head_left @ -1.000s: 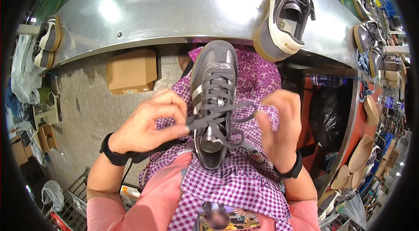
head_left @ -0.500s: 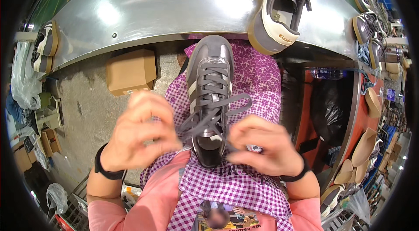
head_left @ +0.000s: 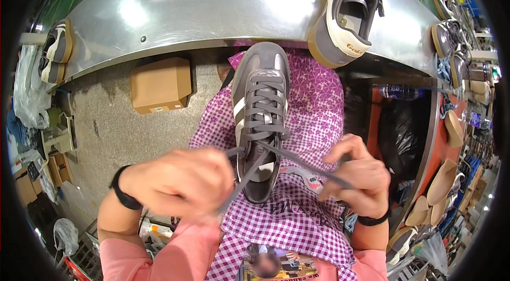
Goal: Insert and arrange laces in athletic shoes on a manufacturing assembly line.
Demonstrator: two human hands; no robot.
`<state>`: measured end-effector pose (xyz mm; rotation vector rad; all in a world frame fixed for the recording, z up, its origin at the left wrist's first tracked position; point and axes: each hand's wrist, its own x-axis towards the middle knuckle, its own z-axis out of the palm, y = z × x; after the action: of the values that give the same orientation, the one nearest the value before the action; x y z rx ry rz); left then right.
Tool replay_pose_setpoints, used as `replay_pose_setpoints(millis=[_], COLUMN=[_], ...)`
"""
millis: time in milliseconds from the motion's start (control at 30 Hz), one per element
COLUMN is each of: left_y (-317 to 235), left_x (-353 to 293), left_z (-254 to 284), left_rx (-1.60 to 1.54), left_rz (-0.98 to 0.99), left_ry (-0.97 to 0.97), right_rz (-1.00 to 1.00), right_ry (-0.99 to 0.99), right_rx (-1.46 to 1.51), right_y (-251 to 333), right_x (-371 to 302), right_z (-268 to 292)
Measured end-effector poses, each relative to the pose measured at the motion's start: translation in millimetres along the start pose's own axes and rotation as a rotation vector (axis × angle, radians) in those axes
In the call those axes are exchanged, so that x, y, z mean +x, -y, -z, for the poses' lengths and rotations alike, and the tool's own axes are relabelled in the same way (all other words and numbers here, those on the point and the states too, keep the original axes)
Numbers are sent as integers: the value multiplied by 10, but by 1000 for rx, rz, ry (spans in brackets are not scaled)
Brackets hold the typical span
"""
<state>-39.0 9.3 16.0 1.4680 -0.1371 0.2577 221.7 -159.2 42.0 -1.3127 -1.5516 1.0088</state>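
Note:
A grey sneaker with pale side stripes rests on my lap, toe pointing away from me, over a purple checked apron. Its dark lace runs criss-cross through the eyelets, and the loose ends stretch out from the top of the tongue. My left hand, blurred by motion, is closed on one lace end at the left of the shoe opening. On the right, my right hand pinches the other end, pulled taut to the side. Both wrists wear black bands.
Across the front runs a metal bench bearing a dark sneaker with a cream heel. More shoes sit at its left end, others at the right. A cardboard box lies on the floor. Shoe insoles stand on the right shelf.
The loose loops over the shoe opening have been drawn out into straighter lace ends. My right hand has moved outward to the right; my left hand has come lower and nearer the shoe.

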Motion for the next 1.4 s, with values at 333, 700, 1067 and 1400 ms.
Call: replay_pose_setpoints(millis=[333,700,1067,1400], left_y=[-289,258,-902,213], left_x=[-94,289,-48,43], left_z=[-62,-490,-303,-245], left_rx=[330,1241,-228,827], left_rz=[473,123,-216,419], left_ry=[27,-347,-952,-424], right_rz=[-288,-534,-272,-570], right_ry=[-84,-157,-217,195], right_rx=[165,239,-473,256], right_y=[-85,85,-39,187], right_x=[-84,65,71,187], right_z=[-322,-365,-496,-368])
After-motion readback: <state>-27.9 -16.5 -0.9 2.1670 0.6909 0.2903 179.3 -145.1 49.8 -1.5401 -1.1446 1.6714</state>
